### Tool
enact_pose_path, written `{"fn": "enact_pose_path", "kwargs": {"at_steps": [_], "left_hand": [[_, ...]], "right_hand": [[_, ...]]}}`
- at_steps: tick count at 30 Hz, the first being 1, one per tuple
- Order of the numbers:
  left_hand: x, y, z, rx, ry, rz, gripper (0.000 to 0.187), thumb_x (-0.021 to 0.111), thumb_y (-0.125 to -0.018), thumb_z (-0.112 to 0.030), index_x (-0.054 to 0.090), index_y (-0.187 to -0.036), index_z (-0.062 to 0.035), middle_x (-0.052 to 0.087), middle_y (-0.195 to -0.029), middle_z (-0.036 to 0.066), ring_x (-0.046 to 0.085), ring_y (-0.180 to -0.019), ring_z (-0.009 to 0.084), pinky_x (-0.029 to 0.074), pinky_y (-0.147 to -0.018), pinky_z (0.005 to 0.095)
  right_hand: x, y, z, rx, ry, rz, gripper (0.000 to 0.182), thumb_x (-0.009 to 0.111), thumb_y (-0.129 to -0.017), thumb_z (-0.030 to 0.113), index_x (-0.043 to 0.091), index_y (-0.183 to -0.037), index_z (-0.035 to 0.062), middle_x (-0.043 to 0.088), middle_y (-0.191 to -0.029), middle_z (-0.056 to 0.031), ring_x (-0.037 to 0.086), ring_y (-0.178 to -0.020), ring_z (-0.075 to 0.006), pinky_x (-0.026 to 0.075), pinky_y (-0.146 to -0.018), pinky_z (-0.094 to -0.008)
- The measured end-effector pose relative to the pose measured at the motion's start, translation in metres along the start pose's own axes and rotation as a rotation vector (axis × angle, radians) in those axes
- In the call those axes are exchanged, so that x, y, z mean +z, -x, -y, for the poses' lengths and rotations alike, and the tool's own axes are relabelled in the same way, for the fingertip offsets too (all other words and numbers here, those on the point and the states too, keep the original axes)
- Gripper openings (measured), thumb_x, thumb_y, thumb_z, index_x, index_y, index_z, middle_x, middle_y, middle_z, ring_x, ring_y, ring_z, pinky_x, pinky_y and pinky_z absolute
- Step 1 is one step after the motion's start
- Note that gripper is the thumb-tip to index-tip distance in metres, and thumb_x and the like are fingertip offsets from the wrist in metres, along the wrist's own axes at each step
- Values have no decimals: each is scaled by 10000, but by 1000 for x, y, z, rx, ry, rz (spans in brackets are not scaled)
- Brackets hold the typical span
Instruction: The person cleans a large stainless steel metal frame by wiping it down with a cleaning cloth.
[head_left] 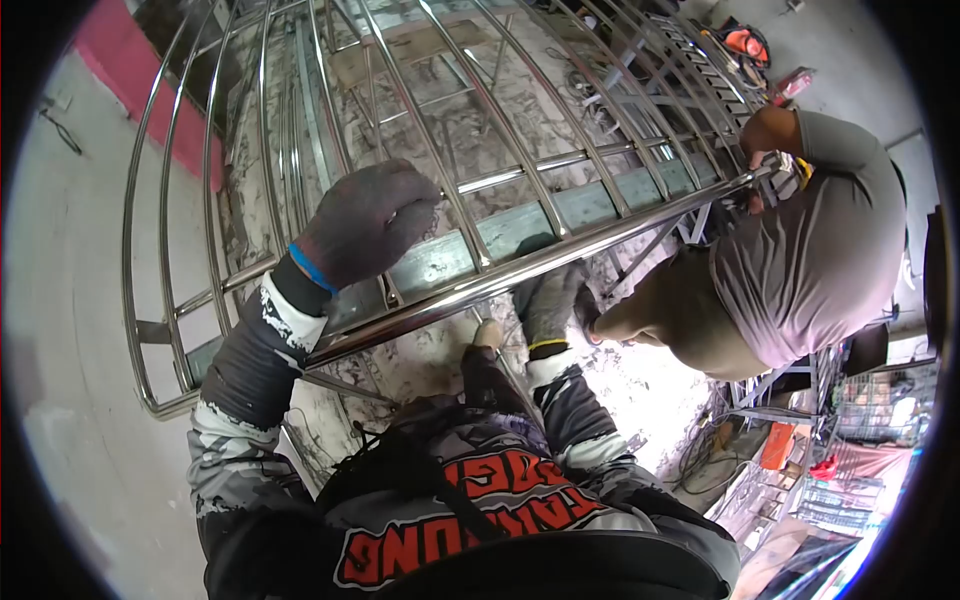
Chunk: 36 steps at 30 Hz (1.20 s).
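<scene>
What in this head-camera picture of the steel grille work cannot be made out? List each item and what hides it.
- Right hand: fingers and any grip hidden behind the grille rail.
- Left hand: palm side hidden by its own glove.
- Co-worker's hands: small and partly hidden by the bars.

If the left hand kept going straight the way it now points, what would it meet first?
The left hand rests on the steel grille, knuckles toward the upper right. Going on, it would likely meet the next upright bar beside it first, though depth is unclear.
</scene>
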<state>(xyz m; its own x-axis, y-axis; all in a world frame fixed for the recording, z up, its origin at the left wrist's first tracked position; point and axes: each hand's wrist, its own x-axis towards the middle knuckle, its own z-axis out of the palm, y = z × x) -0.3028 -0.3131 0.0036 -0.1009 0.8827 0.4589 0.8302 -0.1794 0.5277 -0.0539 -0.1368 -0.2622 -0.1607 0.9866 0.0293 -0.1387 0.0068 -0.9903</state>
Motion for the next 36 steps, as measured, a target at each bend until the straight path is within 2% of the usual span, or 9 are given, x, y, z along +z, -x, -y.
{"fn": "enact_pose_path", "kwargs": {"at_steps": [8,10,14,16,19,27,29,33,36], "left_hand": [[-97,98,-9,-454,-76,-304,184,613,-907,-11,672,-1079,14,651,-1015,105,641,-910,181,532,-789,307],[-129,147,-11,-596,-299,-397,193,569,-953,-7,662,-1120,14,659,-1037,73,622,-890,148,516,-782,287],[-168,249,-11,-820,-521,-598,212,552,-984,-43,675,-1145,20,669,-1029,81,636,-888,153,530,-798,299],[-168,291,-10,-906,-557,-598,229,553,-986,-85,676,-1149,20,674,-1068,95,642,-940,193,528,-850,328],[-153,324,-5,-831,-851,-495,308,593,-938,-212,688,-1146,-5,657,-1137,164,627,-1081,350,503,-973,431],[-148,298,-19,-1000,-994,-356,280,682,-877,-220,726,-1118,-85,651,-1247,132,572,-1189,358,473,-1032,457],[-147,294,-22,-1027,-984,-342,269,685,-889,-235,726,-1109,-86,657,-1245,116,574,-1168,359,476,-1020,466],[-143,292,-25,-1050,-981,-354,289,689,-900,-282,727,-1114,-91,662,-1240,110,566,-1184,359,476,-1024,461],[-144,290,-26,-1055,-968,-361,274,690,-901,-289,737,-1089,-95,663,-1241,110,559,-1195,362,475,-1028,460]], "right_hand": [[-13,-51,84,66,-14,-105,484,481,-1060,445,710,-1047,19,716,-977,-67,661,-893,-212,521,-797,-341],[-47,-90,74,20,-15,-48,711,517,-1029,568,567,-1343,-68,695,-1159,-137,652,-1003,-251,526,-889,-380],[-132,-222,76,-380,1921,271,405,669,-915,352,710,-1138,16,731,-1137,-154,685,-1024,-315,545,-911,-419],[-243,-364,-43,-685,2596,248,446,416,-1041,190,540,-1451,68,488,-1544,-140,450,-1433,-227,319,-1205,-361],[-217,-359,31,-890,1634,151,373,481,-1061,381,655,-1220,92,672,-1218,-74,626,-1071,-166,491,-971,-335],[-163,-161,58,-391,179,-13,557,630,-930,339,551,-1368,5,694,-1190,-176,676,-1057,-348,544,-964,-439],[-177,-143,76,266,-779,105,663,615,-969,418,489,-1454,-16,664,-1257,-216,665,-1128,-371,544,-984,-459],[-157,-124,210,-246,-336,341,645,485,-1048,536,559,-1379,-12,631,-1332,-204,615,-1218,-337,505,-1049,-431],[-133,-149,266,-594,298,1189,595,495,-1043,520,645,-1308,9,592,-1418,-185,511,-1353,-323,338,-1183,-493]]}}
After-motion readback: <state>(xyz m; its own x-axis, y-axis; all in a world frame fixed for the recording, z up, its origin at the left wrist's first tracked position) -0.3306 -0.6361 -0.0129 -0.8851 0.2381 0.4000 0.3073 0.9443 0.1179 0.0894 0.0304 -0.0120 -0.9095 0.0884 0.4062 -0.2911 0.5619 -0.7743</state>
